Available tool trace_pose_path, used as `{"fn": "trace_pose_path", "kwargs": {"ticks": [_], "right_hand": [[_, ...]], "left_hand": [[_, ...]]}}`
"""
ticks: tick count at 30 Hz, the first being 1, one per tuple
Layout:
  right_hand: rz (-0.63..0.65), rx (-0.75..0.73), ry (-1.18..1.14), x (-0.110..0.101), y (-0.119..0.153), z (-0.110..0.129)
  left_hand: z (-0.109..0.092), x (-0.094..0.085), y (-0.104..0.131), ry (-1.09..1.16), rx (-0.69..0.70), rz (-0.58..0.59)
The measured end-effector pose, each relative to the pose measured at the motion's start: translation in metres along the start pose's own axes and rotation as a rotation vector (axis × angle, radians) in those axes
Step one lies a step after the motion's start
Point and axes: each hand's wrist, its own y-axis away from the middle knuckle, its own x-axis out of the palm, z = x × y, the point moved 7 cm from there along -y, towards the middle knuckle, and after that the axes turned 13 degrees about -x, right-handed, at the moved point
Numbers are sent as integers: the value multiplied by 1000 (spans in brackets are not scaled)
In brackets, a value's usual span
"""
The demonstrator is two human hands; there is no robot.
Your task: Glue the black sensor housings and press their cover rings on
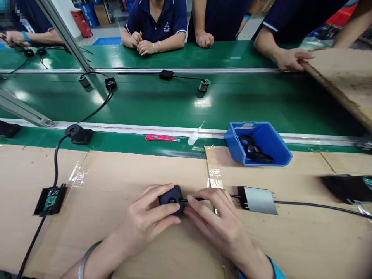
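Observation:
My left hand (152, 211) grips a black plastic housing (171, 197) just above the cardboard-covered bench. Close beside it, my right hand (216, 219) pinches the black cable (200, 199) where it enters the housing's right side. That cable runs right to a small box with a silver-grey cover (258, 200) and continues on to the right edge. On the left lies an open black case (50, 199) with a green circuit board inside. Its cable leads up to another black housing (78, 133) at the cardboard's far edge.
A blue bin (258, 145) holds black parts. Near it lie a pink utility knife (161, 138) and a white dropper bottle (196, 135). Beyond runs a green conveyor (151, 102) carrying cabled parts. Co-workers stand across it; one person's hand (292, 58) holds a cardboard sheet (345, 77).

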Motion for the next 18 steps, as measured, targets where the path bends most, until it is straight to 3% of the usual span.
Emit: {"fn": "trace_pose_path", "kwargs": {"ticks": [6, 18], "right_hand": [[0, 9, 0, 0, 0, -1], [11, 23, -28, -2, 0, -1]], "left_hand": [[-2, -1, 0, -9, 32, -42], [1, 3, 0, -24, 22, 40]]}}
